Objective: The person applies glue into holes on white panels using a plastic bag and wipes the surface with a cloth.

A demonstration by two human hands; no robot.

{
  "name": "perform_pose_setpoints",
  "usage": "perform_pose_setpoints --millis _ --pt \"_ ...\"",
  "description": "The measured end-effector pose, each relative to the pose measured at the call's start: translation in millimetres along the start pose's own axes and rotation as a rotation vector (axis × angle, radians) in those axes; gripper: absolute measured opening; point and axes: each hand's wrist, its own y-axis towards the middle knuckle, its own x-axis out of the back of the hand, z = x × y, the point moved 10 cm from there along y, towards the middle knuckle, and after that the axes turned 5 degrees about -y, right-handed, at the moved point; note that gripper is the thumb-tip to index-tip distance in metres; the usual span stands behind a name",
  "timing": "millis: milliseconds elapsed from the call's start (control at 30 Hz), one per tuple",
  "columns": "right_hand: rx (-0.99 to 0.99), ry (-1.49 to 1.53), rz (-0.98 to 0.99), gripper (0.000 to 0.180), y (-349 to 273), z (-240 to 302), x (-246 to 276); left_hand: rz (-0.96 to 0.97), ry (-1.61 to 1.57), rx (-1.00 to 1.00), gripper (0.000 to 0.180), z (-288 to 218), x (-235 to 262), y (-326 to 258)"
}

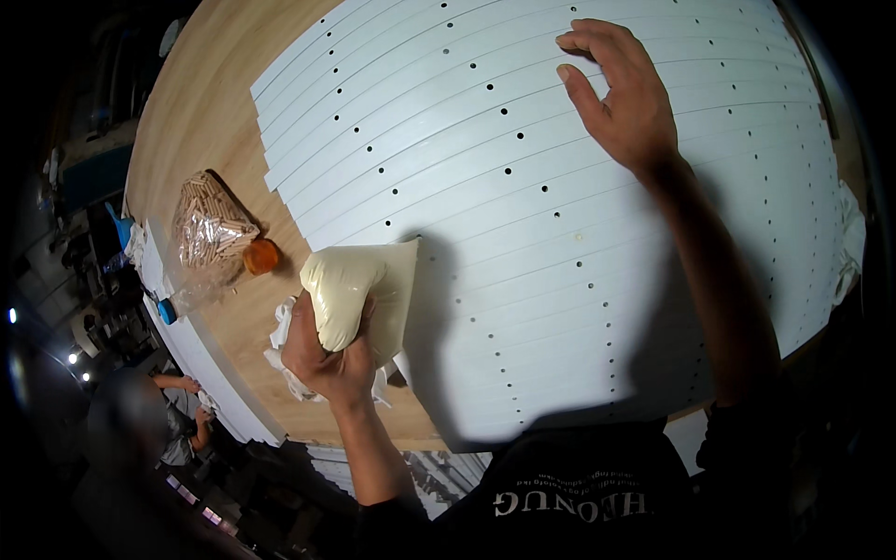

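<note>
My left hand (322, 364) is wrapped around a plastic bag (392, 299) filled with a pale cream paste. The bag's body bulges above my fist, and one pointed corner reaches over the white boards (448, 177). Those boards lie side by side as long narrow strips, with rows of small dark holes across them. One hole in the middle, at a pale spot (579, 236), looks filled with something cream-coloured. Over the far right part of the boards my right hand (625, 103) hovers with nothing in it, thumb and fingers apart.
Left of the boards, a clear bag of wooden dowels (213, 224) lies on the wooden table (177, 131) beside an orange round object (262, 256). A crumpled white cloth (285, 341) sits behind my left hand. At the lower left another person (140, 420) works nearby.
</note>
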Motion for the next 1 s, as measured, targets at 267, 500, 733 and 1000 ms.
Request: perform_pose_setpoints --millis 267,500,733,1000 --pt "-0.01 0.018 0.001 0.024 -0.6 -2.8 -1.3 0.011 -0.021 0.029 0.03 3.4 -9.2 0.4" --pt "-0.032 -0.027 0.017 0.024 -0.5 -2.5 -1.1 -0.101 0.061 0.046 0.036 6.7 13.3 8.2" --pt "-0.004 -0.015 0.006 0.024 0.1 -4.1 -0.8 -0.081 0.105 0.026 0.038 8.1 15.4 12.4" --pt "-0.018 -0.012 0.01 0.024 -0.7 -2.8 -2.0 -0.1 0.034 0.003 0.033 11.6 10.7 13.3"
